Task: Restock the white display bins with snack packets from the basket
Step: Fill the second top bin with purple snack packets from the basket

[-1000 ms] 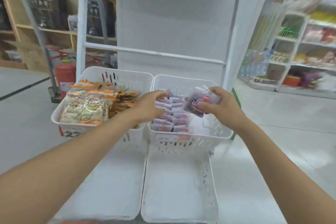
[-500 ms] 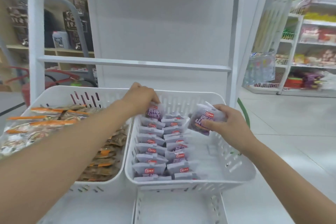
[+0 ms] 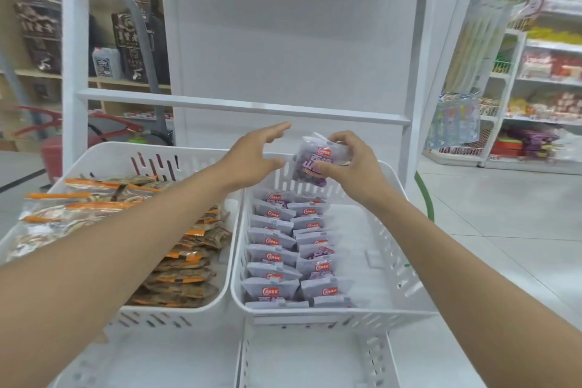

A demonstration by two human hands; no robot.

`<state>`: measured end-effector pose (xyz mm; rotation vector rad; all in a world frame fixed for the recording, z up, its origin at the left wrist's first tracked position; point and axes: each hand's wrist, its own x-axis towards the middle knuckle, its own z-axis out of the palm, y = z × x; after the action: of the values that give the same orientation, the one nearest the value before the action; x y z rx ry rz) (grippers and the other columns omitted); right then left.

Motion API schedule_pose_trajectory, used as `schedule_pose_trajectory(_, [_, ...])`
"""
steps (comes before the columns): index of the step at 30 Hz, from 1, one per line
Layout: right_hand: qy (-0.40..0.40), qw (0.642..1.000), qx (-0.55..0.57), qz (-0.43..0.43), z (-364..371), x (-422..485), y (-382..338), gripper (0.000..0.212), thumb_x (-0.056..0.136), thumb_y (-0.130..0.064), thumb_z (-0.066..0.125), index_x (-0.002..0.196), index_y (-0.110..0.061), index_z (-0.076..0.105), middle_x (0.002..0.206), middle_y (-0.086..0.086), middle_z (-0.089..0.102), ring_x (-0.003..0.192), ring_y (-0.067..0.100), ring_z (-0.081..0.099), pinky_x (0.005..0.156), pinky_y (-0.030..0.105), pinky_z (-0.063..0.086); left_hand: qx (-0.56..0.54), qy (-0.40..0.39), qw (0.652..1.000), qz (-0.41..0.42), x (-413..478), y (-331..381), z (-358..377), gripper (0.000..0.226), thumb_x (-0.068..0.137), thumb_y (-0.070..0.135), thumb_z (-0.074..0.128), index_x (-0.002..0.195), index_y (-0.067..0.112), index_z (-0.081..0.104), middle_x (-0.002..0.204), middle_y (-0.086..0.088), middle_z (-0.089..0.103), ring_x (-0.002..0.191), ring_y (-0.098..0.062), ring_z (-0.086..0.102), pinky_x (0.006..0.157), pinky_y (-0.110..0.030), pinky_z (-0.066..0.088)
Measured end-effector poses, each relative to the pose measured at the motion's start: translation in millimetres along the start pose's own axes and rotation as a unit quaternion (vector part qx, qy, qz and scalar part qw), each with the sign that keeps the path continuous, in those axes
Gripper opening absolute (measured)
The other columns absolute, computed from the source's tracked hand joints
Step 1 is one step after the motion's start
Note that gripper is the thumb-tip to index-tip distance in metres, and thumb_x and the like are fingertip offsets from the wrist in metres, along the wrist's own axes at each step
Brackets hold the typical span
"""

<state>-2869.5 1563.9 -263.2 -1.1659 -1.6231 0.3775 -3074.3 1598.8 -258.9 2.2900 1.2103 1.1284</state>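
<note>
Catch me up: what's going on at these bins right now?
A person is restocking white display bins. The right hand grips a purple packet above the far end of the right bin. The left hand is beside it, fingers spread, holding nothing. The right bin has two rows of purple packets along its left side, and its right side is bare. The left bin holds orange-trimmed packets.
</note>
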Motion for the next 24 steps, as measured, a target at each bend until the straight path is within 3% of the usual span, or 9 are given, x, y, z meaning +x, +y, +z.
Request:
schedule_pose_trajectory(2, [-0.035,0.999,-0.006,-0.018,11.6,14.4,-1.8,0.038,0.075,-0.006,0.080,0.108,-0.014,0.063,0.094,-0.005,0.063,0.077,0.006,0.057,0.073,0.019,0.044,-0.062,-0.052,0.997,-0.011,13.6,2.3,0.9,0.063,0.088,-0.002,0.065,0.144,0.019,0.046,0.122,-0.003,0.062,0.110,-0.012,0.058,0.090,-0.022,0.045])
schedule_pose_trajectory(4, [-0.059,0.998,-0.017,-0.017,16.7,21.4,3.5,0.044,0.077,-0.005,0.078,0.119,-0.013,0.066,0.105,-0.004,0.067,0.087,0.007,0.062,0.081,0.022,0.048,-0.051,-0.057,0.997,-0.010,22.8,-2.3,-0.3,0.041,0.085,-0.007,0.067,0.121,0.012,0.065,0.103,-0.010,0.070,0.091,-0.016,0.064,0.085,-0.028,0.052])
schedule_pose_trajectory(6, [-0.045,0.998,-0.050,-0.014,15.6,22.1,11.4,0.049,0.079,-0.007,0.077,0.125,-0.014,0.064,0.129,0.000,0.061,0.110,0.013,0.061,0.098,0.027,0.047,0.020,-0.039,0.999,-0.016,25.9,-10.6,-4.4,0.021,0.083,0.000,0.073,0.094,0.017,0.069,0.090,-0.004,0.070,0.084,-0.017,0.064,0.082,-0.031,0.052])
schedule_pose_trajectory(8, [0.016,0.997,-0.076,-0.017,8.8,22.6,20.1,0.045,0.079,-0.007,0.078,0.122,-0.013,0.066,0.134,0.004,0.059,0.115,0.017,0.061,0.103,0.033,0.046,0.115,-0.009,0.993,-0.008,24.7,-20.2,-5.2,0.014,0.081,0.006,0.074,0.078,0.016,0.065,0.083,-0.002,0.068,0.083,-0.021,0.064,0.082,-0.034,0.052])
schedule_pose_trajectory(11, [0.076,0.993,-0.089,-0.009,0.3,21.1,31.3,0.040,0.081,-0.006,0.075,0.119,-0.012,0.066,0.119,0.008,0.066,0.099,0.020,0.065,0.094,0.032,0.052,0.250,0.020,0.968,0.020,16.7,-24.2,1.4,0.005,0.079,0.013,0.070,0.083,0.011,0.067,0.087,-0.005,0.068,0.090,-0.027,0.060,0.084,-0.037,0.044])
schedule_pose_trajectory(14, [-0.009,0.981,-0.187,-0.045,10.1,14.1,43.6,0.034,0.081,-0.008,0.075,0.114,-0.008,0.069,0.124,0.011,0.059,0.113,0.025,0.057,0.100,0.019,0.037,0.405,-0.017,0.913,0.048,14.3,-17.3,7.5,0.005,0.084,0.023,0.065,0.087,0.022,0.068,0.089,0.000,0.064,0.098,-0.023,0.051,0.085,-0.035,0.030])
schedule_pose_trajectory(17, [-0.021,0.975,-0.213,-0.061,20.1,9.6,49.8,0.023,0.086,-0.012,0.071,0.108,-0.007,0.073,0.125,0.008,0.048,0.120,0.023,0.047,0.106,0.027,0.035,0.373,-0.041,0.926,0.042,14.6,-12.5,8.5,0.016,0.092,0.033,0.059,0.105,0.030,0.069,0.096,0.007,0.068,0.107,-0.019,0.047,0.089,-0.036,0.027])
schedule_pose_trajectory(20, [0.057,0.984,-0.143,-0.086,23.1,2.9,52.1,0.020,0.085,-0.011,0.072,0.104,-0.008,0.075,0.104,0.000,0.045,0.097,0.014,0.050,0.094,0.027,0.045,0.301,-0.036,0.953,0.015,12.4,-18.3,8.4,0.024,0.094,0.046,0.058,0.110,0.034,0.072,0.104,0.008,0.070,0.111,-0.018,0.045,0.091,-0.035,0.025])
schedule_pose_trajectory(24, [-0.022,0.982,-0.174,-0.077,34.2,-3.6,58.5,0.020,0.087,-0.013,0.070,0.107,-0.011,0.075,0.096,-0.001,0.059,0.084,0.011,0.053,0.083,0.024,0.046,0.390,0.007,0.920,0.031,12.9,-19.9,8.7,0.026,0.094,0.041,0.061,0.119,0.035,0.068,0.113,0.003,0.065,0.114,-0.019,0.042,0.086,-0.033,0.022])
